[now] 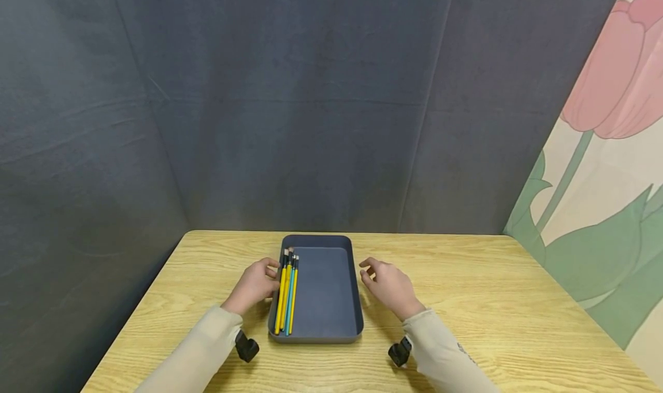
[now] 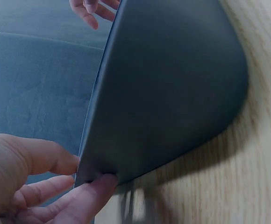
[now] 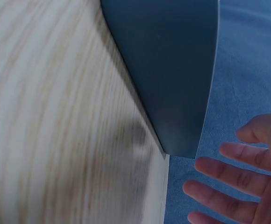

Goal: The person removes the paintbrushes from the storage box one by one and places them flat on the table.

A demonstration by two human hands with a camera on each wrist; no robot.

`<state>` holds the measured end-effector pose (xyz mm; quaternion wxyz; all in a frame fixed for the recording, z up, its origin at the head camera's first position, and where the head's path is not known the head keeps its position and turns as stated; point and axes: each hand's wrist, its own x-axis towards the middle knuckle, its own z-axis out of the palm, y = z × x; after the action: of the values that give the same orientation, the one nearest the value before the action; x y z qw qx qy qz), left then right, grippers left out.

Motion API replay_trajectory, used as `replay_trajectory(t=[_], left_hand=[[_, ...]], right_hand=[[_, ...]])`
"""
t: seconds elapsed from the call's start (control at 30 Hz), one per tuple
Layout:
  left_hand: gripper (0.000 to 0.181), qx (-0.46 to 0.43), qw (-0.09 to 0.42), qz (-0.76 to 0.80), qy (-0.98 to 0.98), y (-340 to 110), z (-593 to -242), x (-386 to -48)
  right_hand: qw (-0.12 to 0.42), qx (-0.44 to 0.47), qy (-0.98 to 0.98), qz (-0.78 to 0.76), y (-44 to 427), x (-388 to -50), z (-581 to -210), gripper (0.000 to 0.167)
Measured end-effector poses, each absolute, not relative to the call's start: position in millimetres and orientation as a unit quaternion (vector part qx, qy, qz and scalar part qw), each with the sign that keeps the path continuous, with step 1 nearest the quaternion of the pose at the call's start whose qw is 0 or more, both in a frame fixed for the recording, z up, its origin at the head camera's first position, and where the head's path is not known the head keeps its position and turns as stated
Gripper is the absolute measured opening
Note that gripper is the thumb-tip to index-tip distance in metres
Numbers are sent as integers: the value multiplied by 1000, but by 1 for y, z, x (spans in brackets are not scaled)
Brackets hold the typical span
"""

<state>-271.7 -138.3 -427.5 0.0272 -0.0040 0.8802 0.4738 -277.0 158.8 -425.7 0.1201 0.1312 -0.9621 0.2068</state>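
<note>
A wood-grain table stands before dark blue-grey drapes in what appears to be a curtained-off indoor work corner, a large pink tulip with green leaves brightening the pale wall at right; whether home or studio, the cloth-lined view cannot tell.

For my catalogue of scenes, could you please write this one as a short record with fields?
Container: grey tray on a wooden table
Contents: four paintbrushes, three yellow, one teal, along the tray's left side
Brush heads: at the far end
Left hand: touches the tray's left wall
Right hand: apart from the tray, beside its right side
Background: dark cloth; tulip picture at right
</note>
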Motion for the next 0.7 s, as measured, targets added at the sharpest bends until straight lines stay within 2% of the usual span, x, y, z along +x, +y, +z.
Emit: replay_trajectory(t=[0.7], left_hand=[[46,-16,30,493,869,-142,-432,-275]], right_hand=[[115,126,-962,213,158,-276,-420,23]])
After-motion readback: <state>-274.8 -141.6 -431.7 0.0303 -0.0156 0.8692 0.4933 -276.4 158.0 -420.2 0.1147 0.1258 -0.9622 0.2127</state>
